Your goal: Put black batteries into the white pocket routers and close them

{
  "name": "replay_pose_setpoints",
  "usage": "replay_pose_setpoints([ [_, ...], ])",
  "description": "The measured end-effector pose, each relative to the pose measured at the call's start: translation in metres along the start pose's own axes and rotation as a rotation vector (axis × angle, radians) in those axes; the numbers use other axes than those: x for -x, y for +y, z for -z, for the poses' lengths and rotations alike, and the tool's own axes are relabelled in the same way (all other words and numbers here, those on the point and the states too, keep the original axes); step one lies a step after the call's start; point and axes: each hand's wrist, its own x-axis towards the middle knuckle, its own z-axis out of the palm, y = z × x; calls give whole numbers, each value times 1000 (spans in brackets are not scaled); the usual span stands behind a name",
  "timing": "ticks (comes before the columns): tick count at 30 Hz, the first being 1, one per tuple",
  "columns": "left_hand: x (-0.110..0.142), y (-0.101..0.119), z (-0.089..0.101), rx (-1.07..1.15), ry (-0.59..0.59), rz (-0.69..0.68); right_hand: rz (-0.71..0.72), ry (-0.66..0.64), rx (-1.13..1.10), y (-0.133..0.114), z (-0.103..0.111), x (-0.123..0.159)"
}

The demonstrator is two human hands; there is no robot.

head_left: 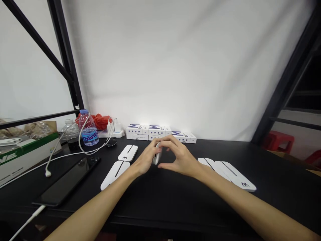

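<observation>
**Field note: white slim unit (157, 154) held on edge between both hands**

Unit stands roughly upright, long axis near vertical, just above black desk (160, 204); can't tell if its lower end touches. All places below are rel. to unit.

Hands: L hand (147, 158) closed on unit's L side, fingers wrapped round it, grasping. R hand (179, 157) arched, fingers (168, 142) curving over toward unit's top, thumb (164, 165) low and apart from it. R-hand contact looks light; can't tell if it bears any load. Neither hand clenched into a fist.

Handling, judged: L grip looks like the steady one. Better to keep fingertips on the long edges, w/ wrists low, so the face stays in view and the unit doesn't twist. Working over bare desk gives room; keep elbows in to avoid knocking neighbours.

Around unit: two flat white units w/ black stripe to L, upper (127, 153), lower (114, 175). Two more to R, overlapping, (207, 163) and (235, 175). Row of white M-marked boxes (160, 133) directly behind, against wall.

Far L of unit: Ganten water bottle (88, 133), power strip (111, 134) w/ white chargers, black phone (66, 180) lying flat on a white cable (64, 155). Green-and-white carton (25, 157) past those, at desk's edge.
</observation>
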Motion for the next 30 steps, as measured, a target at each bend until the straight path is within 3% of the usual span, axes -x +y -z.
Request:
replay_pose_setpoints([
  [5,-1,-7,-10,27,61,-32,12,62,-17,6,-9,-1],
  [11,0,2,-16,107,70,-22,23,206,3,1,-15,10],
  [30,5,11,-19,-74,-2,59,20,121,59,-5,-6,17],
])
